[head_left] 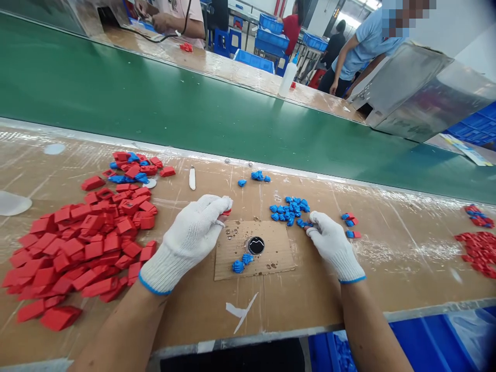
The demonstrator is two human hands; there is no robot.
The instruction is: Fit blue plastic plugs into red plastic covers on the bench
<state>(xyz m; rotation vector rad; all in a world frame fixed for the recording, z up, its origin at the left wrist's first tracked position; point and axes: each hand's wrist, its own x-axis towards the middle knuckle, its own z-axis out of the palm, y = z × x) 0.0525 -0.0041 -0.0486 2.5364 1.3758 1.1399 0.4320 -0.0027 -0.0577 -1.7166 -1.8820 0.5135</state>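
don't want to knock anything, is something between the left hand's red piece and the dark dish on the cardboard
Nothing visible: only cardboard lies between the red piece in the left hand and the dark dish. The blue pieces beside the dish sit off that line.

- Red piece [227, 212]: mostly hidden by left hand [194, 228], full shape unclear.
- Blue piece [308, 226]: partly covered by right hand [329, 242], too small to tell if gripped.
- Dark round cup [256, 246]: glare on top, contents unclear.
- Blue bin [321, 354]: cut off by bottom edge, partly behind right forearm [366, 320].
- Pale round patch [13, 203]: cut off at left edge.
- Pink-shirted person [188, 20]: head out of frame.
- Blue-shirted person [368, 45]: head pixelated.
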